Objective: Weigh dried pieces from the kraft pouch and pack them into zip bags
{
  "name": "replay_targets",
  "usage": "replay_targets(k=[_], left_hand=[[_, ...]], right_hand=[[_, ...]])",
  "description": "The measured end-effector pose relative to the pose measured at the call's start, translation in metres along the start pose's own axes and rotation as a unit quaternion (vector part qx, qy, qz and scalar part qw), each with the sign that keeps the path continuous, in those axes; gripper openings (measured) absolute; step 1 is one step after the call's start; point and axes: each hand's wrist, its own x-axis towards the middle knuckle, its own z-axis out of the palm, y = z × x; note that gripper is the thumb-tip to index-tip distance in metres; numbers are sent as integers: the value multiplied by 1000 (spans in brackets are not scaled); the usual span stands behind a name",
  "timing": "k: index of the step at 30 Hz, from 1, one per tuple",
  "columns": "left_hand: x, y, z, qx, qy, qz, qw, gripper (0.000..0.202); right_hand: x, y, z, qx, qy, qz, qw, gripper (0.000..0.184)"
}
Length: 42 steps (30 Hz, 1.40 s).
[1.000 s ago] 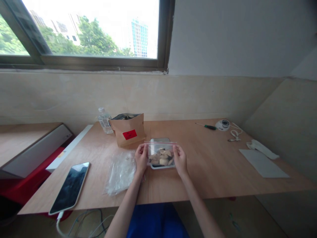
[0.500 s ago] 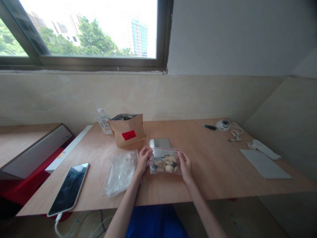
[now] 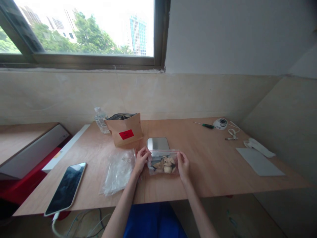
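A clear zip bag (image 3: 162, 165) with a red seal line holds several pale and dark pieces that look like dried mushrooms. My left hand (image 3: 142, 159) pinches its upper left corner, and my right hand (image 3: 183, 165) grips the upper right corner. Just behind the bag lies a small scale (image 3: 158, 143) with a metal top, partly covered by it. Beside my left forearm is a stack of empty clear zip bags (image 3: 119, 173). Farther back stands an open brown paper pouch (image 3: 125, 129) with a red label.
A phone (image 3: 66, 188) on a charging cable lies at the front left. Behind the pouch is a plastic bottle (image 3: 101, 120). Toward the right are a screwdriver (image 3: 207, 126), a dome camera (image 3: 220, 123) with a white cable, and a white sheet (image 3: 260, 162) beside a white folded bundle (image 3: 260, 147).
The whole view has shifted slightly. Both hands still hold the zip bag by its top corners, and the pieces inside have settled a little differently.
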Motion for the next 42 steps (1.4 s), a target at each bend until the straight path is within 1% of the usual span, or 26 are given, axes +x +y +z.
replay_targets(k=[7, 12, 15, 18, 22, 27, 32, 38, 42], left_hand=[[0, -2, 0, 5, -14, -8, 1000, 18], [-2, 3, 3, 10, -16, -5, 1000, 24], [-3, 4, 5, 28, -18, 13, 999, 25], [-3, 3, 7, 47, -16, 27, 998, 24], [-2, 0, 8, 60, -16, 17, 998, 27], [-1, -3, 7, 50, -8, 18, 999, 27], [-1, -3, 5, 26, 5, 25, 999, 25], [0, -2, 3, 42, 7, 14, 999, 26], [0, -6, 2, 44, 1, 2, 999, 26]], right_hand=[[3, 9, -1, -9, 18, -14, 1000, 43], [2, 5, -2, -15, 22, -17, 1000, 43], [1, 2, -2, -7, 23, -4, 1000, 43], [1, 1, -2, 0, 14, 7, 1000, 42], [0, -1, 0, 13, -5, 10, 1000, 40], [-1, -3, 1, 28, -20, 19, 999, 41], [0, -4, 0, 17, -6, 27, 999, 42], [2, 0, 0, -26, 33, -1, 999, 45], [2, 3, -1, -43, 45, -9, 998, 47]])
